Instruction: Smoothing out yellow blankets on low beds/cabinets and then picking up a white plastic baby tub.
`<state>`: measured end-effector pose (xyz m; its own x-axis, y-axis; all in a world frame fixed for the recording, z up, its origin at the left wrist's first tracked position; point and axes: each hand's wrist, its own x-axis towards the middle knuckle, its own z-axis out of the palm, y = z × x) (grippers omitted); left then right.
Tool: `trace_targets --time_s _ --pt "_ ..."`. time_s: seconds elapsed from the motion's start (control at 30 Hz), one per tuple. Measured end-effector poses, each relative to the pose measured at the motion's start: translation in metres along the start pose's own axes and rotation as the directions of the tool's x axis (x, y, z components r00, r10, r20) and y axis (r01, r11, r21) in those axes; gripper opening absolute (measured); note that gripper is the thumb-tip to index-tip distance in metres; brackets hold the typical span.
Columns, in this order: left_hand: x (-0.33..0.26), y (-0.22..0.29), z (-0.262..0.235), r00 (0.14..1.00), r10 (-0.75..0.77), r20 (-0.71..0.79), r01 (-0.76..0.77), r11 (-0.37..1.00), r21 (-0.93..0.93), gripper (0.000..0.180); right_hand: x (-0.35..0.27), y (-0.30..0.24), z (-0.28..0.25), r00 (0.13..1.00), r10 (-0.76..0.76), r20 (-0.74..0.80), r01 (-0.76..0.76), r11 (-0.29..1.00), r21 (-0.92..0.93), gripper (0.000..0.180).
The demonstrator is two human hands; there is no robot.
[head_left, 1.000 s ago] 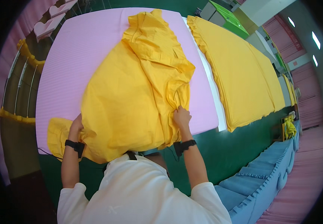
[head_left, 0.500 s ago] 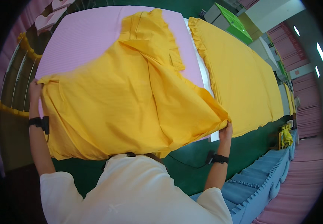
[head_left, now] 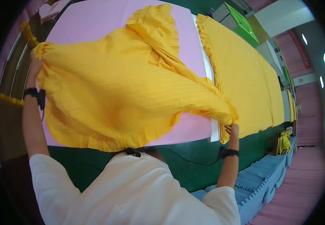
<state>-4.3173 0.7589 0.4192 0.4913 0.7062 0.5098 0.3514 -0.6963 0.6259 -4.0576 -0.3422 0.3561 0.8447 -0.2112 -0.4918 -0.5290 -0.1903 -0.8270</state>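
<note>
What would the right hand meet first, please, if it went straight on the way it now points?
Beyond the yellow sheet it holds, the right hand would probably meet the yellow-covered mattress, though depth is unclear and it might pass above.

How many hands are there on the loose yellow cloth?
2: the left hand, partly covered, grips the yellow cloth at its left end; the right hand grips its right end.

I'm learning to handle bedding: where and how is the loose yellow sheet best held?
Probably by the bunched left and right ends of the yellow sheet, from the near side, where the left grip and right grip are: gathered cloth there gives a handful, while the broad middle is limp.
</note>
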Motion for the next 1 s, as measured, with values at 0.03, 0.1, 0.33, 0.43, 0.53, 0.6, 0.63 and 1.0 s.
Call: trace_targets --time_s 0.03,0.1,0.33,0.43,0.53,0.6,0.63,1.0 --pt "-0.022 0.044 0.035 0.993 0.015 0.119 -0.003 0.995 -0.099 0.066 0.008 0.033 -0.037 0.977 0.051 0.207 -0.064 0.996 0.054 0.027" --pt "-0.096 0.071 0.012 0.985 0.070 0.157 -0.068 0.998 -0.015 0.070 -0.013 0.064 0.022 0.999 -0.009 -0.049 0.024 0.951 0.308 0.029" --pt "-0.296 0.093 -0.043 0.925 -0.167 0.341 0.154 0.986 0.067 0.014 -0.116 0.046 0.151 0.920 0.169 0.354 -0.298 0.888 0.351 0.043" --pt "-0.341 0.150 -0.062 0.967 0.055 0.250 -0.099 0.981 0.169 0.011 -0.104 0.030 0.191 0.918 -0.240 0.317 0.036 0.844 0.535 0.044" --pt "-0.364 0.150 -0.079 0.891 -0.283 0.355 0.215 0.952 0.219 0.012 -0.066 0.016 0.201 0.859 -0.278 0.430 -0.116 0.712 0.693 0.044" --pt "-0.366 0.146 -0.091 0.788 -0.351 0.507 0.225 0.929 0.294 0.014 -0.060 0.005 0.218 0.938 -0.183 0.294 -0.166 0.506 0.846 0.045" --pt "-0.365 0.139 -0.095 0.791 -0.366 0.490 0.239 0.922 0.304 0.014 -0.062 0.000 0.225 0.931 -0.185 0.315 -0.182 0.514 0.838 0.045" --pt "-0.326 0.041 -0.144 0.821 -0.446 0.356 0.257 0.846 0.466 0.021 -0.130 0.038 0.198 0.885 -0.185 0.427 -0.280 0.520 0.807 0.049"
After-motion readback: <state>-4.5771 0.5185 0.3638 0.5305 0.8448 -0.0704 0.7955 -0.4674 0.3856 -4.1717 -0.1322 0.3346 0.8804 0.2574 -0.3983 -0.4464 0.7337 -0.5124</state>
